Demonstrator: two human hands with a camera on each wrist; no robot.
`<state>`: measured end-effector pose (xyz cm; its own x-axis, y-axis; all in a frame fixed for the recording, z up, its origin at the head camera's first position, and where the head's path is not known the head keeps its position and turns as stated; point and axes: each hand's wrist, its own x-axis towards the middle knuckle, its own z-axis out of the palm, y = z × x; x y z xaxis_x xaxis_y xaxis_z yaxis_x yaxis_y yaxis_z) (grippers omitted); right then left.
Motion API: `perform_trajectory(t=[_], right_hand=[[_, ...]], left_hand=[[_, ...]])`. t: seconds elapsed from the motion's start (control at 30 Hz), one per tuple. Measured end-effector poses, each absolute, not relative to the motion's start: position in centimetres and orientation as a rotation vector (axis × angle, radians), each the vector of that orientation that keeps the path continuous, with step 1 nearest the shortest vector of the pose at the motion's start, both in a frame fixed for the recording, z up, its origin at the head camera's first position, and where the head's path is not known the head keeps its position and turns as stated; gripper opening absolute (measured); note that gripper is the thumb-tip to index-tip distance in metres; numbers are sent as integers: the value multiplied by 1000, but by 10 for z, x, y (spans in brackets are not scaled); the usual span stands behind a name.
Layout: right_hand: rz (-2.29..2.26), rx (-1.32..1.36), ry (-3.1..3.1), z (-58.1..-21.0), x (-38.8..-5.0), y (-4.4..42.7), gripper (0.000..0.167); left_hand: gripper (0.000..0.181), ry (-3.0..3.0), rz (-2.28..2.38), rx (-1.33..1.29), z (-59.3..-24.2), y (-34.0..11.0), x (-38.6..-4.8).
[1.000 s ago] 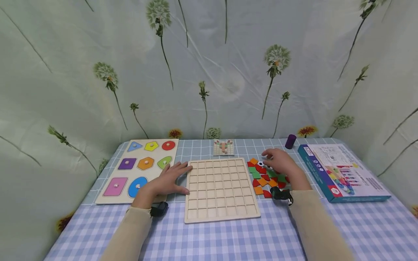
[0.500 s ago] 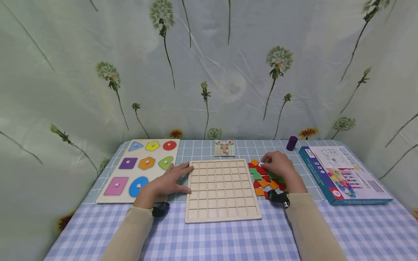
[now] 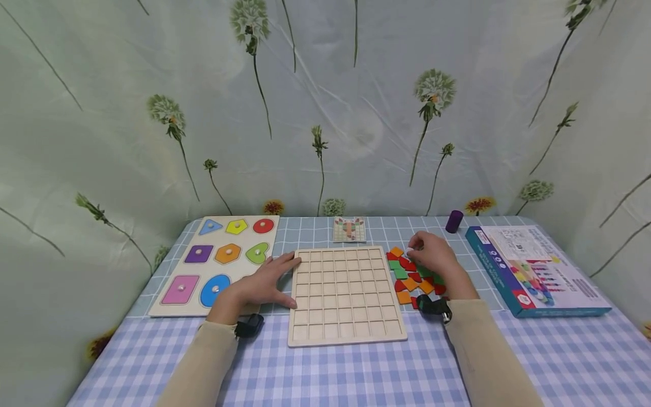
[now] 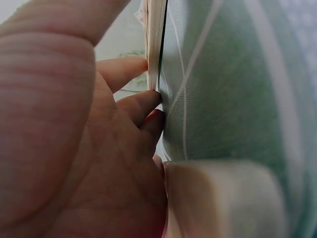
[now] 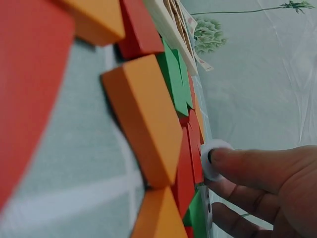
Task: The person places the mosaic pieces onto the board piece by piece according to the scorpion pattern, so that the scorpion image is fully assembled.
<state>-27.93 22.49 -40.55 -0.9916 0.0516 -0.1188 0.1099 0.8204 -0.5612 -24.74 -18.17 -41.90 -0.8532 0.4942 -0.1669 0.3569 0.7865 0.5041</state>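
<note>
My left hand (image 3: 261, 282) rests at the left edge of the wooden grid board (image 3: 346, 294), its fingers spread and its fingertips touching the rim. In the left wrist view, fingertips of the hand (image 4: 114, 139) meet the board's side (image 4: 155, 44). Over the far part of the coloured pieces (image 3: 411, 282) is my right hand (image 3: 436, 257). Seen from the right wrist, that hand (image 5: 267, 183) pinches a white round piece with a black spot (image 5: 212, 159) between thumb and finger. Red, orange and green pieces (image 5: 143, 119) lie beside it.
A shape puzzle board (image 3: 211, 265) lies at the left. Behind the grid board is a small pattern card (image 3: 349, 230). A purple cylinder (image 3: 454, 221) stands at the back right, near a flat box (image 3: 534, 271).
My right hand has come down slightly onto the pieces, and its fingers have closed on the white round piece. The left hand has stayed at the board's edge.
</note>
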Motion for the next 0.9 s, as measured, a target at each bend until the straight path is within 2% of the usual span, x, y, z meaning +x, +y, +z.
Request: perform_trajectory(t=[0.33,0.63,0.9], right_hand=[[-1046,125,2945,-405,-279,220,23],[-1299,-54,2927,-405,-281,200,19],[-1264,-233,2901,-403,-280,171,22]], left_hand=[[105,2691,670,635,-420,-181,-247],[105,2692,675,615,-422,-181,-247],[105,2691,694,604,-420,-179,-246]])
